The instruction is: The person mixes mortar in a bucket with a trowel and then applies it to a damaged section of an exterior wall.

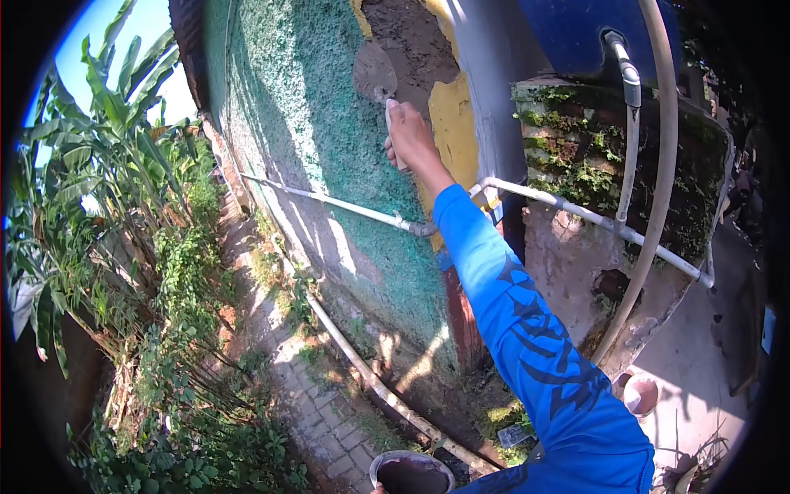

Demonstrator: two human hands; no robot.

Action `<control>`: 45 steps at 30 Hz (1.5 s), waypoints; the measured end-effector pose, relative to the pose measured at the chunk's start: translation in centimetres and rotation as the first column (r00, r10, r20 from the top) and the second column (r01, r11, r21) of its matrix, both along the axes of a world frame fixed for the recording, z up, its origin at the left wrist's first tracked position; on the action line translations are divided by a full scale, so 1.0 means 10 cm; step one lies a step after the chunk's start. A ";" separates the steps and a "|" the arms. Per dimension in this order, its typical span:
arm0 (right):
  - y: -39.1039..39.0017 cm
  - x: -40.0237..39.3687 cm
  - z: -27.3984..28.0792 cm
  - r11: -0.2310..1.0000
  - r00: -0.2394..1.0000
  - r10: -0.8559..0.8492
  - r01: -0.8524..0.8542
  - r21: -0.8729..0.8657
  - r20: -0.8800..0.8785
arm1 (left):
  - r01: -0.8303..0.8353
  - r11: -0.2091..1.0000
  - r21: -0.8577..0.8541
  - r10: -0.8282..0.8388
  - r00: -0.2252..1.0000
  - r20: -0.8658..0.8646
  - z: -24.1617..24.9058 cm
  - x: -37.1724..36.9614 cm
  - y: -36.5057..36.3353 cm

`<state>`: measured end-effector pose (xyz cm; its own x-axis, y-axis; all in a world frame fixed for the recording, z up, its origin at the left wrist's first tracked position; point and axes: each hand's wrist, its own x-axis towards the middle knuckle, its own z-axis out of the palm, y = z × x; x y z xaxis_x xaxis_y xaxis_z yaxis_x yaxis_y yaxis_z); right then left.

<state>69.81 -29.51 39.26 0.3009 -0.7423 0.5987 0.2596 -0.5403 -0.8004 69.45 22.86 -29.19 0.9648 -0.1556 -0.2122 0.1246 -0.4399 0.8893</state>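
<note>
A: Gripping a trowel [375, 74] tight in the right hand [409, 136], blade pressed to the wall [313, 123] patch. Left hand can't be made out; a bowl [411, 475] sits below.

B: Risk?

A: Wet mortar may slump off, fouling the pipe [346, 206]. No writing legible.

sleeve [527, 329]: long, bright blue, reaching to the wrist just behind the fingers
sleeve markings: darker blue jagged, flame-like shapes along the forearm and upper arm
right hand [409, 133]: bare, no glove
</note>
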 end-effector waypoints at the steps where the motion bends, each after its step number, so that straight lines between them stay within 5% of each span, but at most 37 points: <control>1: -0.10 0.03 0.09 0.999 0.999 -0.043 0.043 -0.002 0.011 | 0.029 0.987 -0.156 -0.032 0.999 -0.016 0.05 -0.01 0.03; 7: -0.36 0.02 -0.32 0.988 0.991 -0.133 0.132 0.076 0.008 | 0.004 0.994 -0.110 -0.021 0.988 -0.155 0.83 -0.09 -0.05; 10: -0.44 0.02 -0.67 0.968 0.996 -0.053 0.032 0.250 0.077 | -0.019 0.998 -0.056 0.011 0.990 -0.140 0.83 -0.08 -0.10; 21: 0.10 -0.28 -2.06 0.850 0.969 0.226 -0.247 0.465 0.100 | 0.031 0.996 -0.078 -0.041 0.992 -0.121 0.80 -0.17 -0.04; 30: -0.25 -0.02 -1.06 0.900 0.971 0.084 -0.170 0.401 0.225 | -0.010 0.994 -0.106 0.003 0.998 -0.069 0.81 -0.09 -0.02; 41: 0.42 -0.22 -1.68 0.957 0.977 0.204 -0.185 0.222 -0.065 | 0.004 0.991 -0.133 -0.014 0.997 -0.076 0.64 -0.23 -0.08; 45: 0.08 -0.12 -1.30 0.919 0.965 0.143 -0.211 0.333 0.220 | -0.019 0.990 -0.141 0.011 0.998 -0.055 0.63 -0.19 -0.01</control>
